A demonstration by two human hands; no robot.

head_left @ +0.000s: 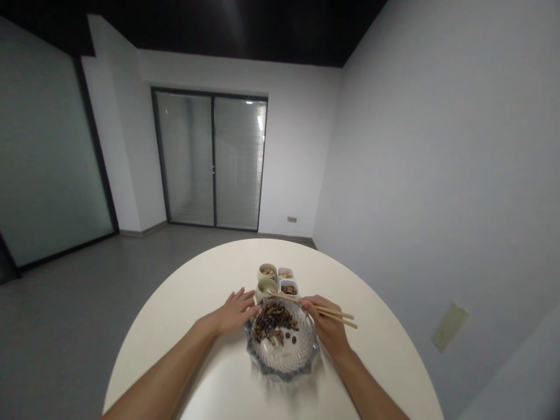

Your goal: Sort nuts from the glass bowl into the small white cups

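Note:
A cut-glass bowl [268, 363] sits on the round white table [184, 303] in front of me, with a heap of dark dried pieces [273, 321] in its far half. My left hand [235, 311] lies flat on the table, fingers stretched out against the bowl's left rim. My right hand [326, 329] is closed on a pair of wooden chopsticks [315, 307], held over the bowl's right rim. The chopstick tips reach left toward the small cups behind the bowl.
Behind the bowl stand two small round cups [265, 280] and two small white square cups [287, 281] with bits of food in them. The table edge curves close on both sides. Beyond are a grey floor, a glass door and a white wall at right.

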